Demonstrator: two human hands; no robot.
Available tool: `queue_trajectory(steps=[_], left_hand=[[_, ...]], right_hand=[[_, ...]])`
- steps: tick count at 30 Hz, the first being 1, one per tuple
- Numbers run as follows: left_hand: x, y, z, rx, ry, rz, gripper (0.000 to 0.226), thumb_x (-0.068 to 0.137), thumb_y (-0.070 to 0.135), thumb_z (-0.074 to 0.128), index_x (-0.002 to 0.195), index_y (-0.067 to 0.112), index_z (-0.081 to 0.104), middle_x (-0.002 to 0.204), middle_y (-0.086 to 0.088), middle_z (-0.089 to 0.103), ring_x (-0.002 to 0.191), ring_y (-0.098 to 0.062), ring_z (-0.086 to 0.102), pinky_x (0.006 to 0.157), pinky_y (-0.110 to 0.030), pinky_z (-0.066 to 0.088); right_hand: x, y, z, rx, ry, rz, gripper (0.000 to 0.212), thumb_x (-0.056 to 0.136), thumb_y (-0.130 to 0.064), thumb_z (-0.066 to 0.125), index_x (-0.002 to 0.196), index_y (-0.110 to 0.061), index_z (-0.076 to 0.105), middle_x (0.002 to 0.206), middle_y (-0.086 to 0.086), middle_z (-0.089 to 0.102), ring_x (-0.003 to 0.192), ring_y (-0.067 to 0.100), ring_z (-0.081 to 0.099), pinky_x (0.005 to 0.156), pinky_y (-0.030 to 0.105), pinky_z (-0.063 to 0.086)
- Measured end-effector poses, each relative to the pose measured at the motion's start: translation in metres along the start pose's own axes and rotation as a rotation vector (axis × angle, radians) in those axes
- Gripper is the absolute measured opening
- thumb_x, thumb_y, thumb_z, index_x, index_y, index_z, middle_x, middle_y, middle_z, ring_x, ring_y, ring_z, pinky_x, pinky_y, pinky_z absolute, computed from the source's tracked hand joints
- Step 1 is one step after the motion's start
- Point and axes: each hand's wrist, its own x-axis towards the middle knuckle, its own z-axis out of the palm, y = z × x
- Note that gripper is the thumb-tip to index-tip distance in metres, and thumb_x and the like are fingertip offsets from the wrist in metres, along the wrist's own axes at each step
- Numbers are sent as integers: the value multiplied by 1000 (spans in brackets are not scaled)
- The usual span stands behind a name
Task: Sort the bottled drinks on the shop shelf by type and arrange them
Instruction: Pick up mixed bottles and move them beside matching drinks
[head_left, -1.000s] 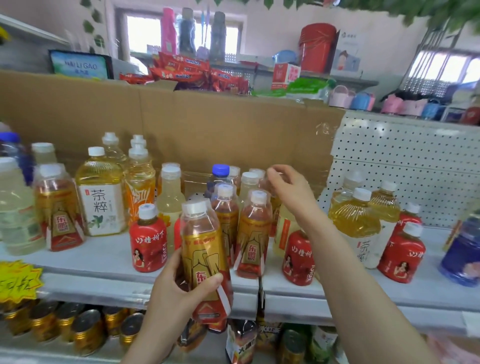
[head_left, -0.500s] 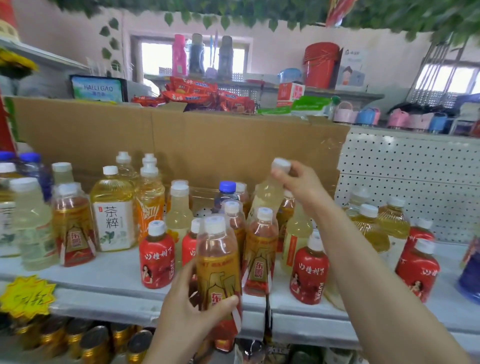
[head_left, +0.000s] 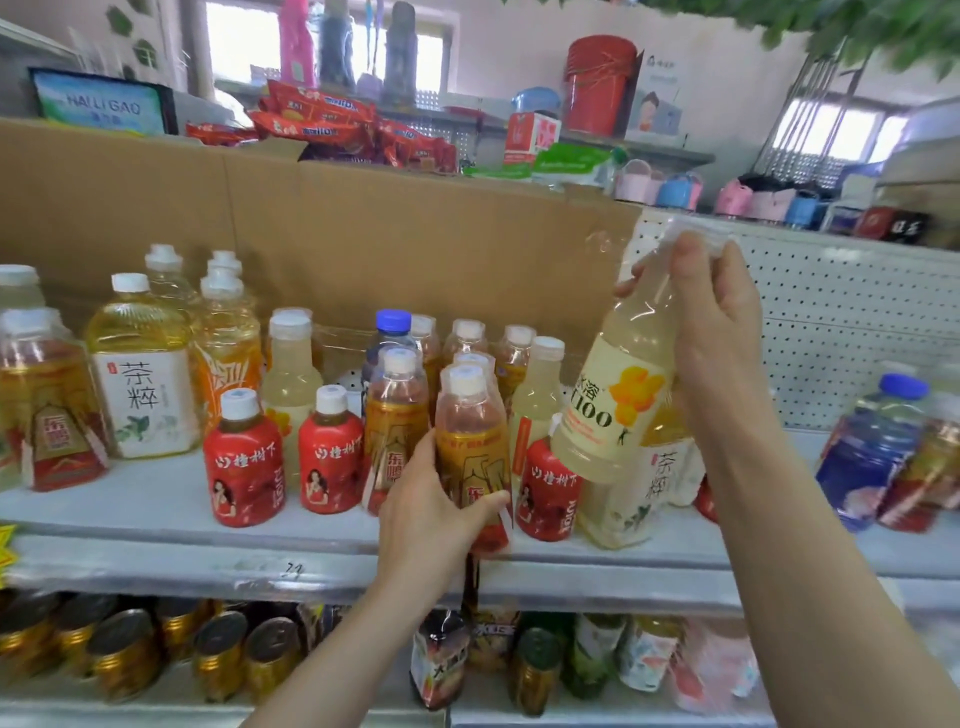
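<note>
Two bottles are being held at once. The left hand (head_left: 436, 525) is gripping an orange-gold labelled drink bottle (head_left: 470, 447) around its lower body, thumb in front and fingers curling behind, upright at the front edge of the grey shelf (head_left: 156, 519); whether its base is resting there cannot be told. The right hand (head_left: 711, 332) is grasping a pale yellow C100 bottle (head_left: 608, 405) by its neck and holding it tilted, cap to the upper right, above the shelf and in front of a white-labelled tea bottle (head_left: 660, 483). Just beside the left hand, a matching orange-gold bottle (head_left: 395, 415) is standing, with three small red bottles (head_left: 244, 457) spread along the front row. A larger tea bottle (head_left: 145, 384) is sitting further left, and a blue-capped bottle (head_left: 392, 332) is poking up behind the cluster. Brown cardboard (head_left: 415, 234) is backing the shelf. Gold cans (head_left: 124, 649) are lining the lower shelf.
</note>
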Motion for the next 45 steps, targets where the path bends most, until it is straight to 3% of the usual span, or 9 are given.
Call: queue_trajectory(steps=[13,17,20,24,29,32,34,37,45], left_hand=[[26,6,30,193,-37,9,94,90,32,69,158,15,7,154,-5,39,140,-23,40,111,-39,37],[1,27,13,-40,62,212,61,98,45,49,153,25,31,152,8,42,140,-9,38,113,-34,37],[-15,48,1,-239,-232,173,72,80,67,61,143,41,38,132,23,58,120,6,54,97,-25,48],[-13,42,0,-240,-233,52,70,71,42,83,130,39,45,108,17,66,97,3,65,81,-25,56],[-16,16,-12,-267,-189,-55,55,77,31,81,122,33,49,104,12,66,89,9,62,69,-10,50],[-16,6,-21,-276,-147,-100,52,77,28,81,118,33,49,105,8,66,86,8,61,67,-8,48],[-17,1,-28,-279,-126,-114,53,76,30,81,119,34,49,106,8,65,87,6,62,68,-11,49],[-16,-5,-37,-271,-109,-119,56,76,32,81,121,36,49,107,12,66,88,8,62,73,-15,48],[-10,-7,-49,-358,-134,-104,62,64,54,80,117,39,52,105,12,68,91,2,65,78,-23,52]], right_hand=[[-29,21,-11,34,-17,105,21,103,-34,51,106,-14,55,98,14,67,80,19,71,71,44,58],[-35,26,2,22,-96,132,16,104,-32,51,104,-17,58,89,2,71,84,19,72,78,48,56],[-40,28,20,80,-145,194,20,103,-34,53,107,-15,58,89,8,72,83,22,70,72,42,58],[-41,37,44,85,-227,335,28,103,-40,52,114,-16,60,94,1,75,93,22,73,81,43,60],[-2,65,43,-432,-169,220,49,105,-49,41,141,-16,48,133,-3,59,122,14,57,107,41,47],[26,80,44,-746,-211,327,68,102,-40,53,156,-8,26,153,13,44,136,28,47,108,42,41],[34,86,49,-820,-297,544,73,98,-35,63,153,-3,27,151,18,46,131,33,51,102,40,44],[39,102,50,-849,-421,696,43,94,-26,70,128,-1,59,128,16,65,100,26,62,86,39,53],[52,97,49,-660,-218,535,45,89,-28,75,127,-10,58,124,9,66,114,29,63,99,48,52]])
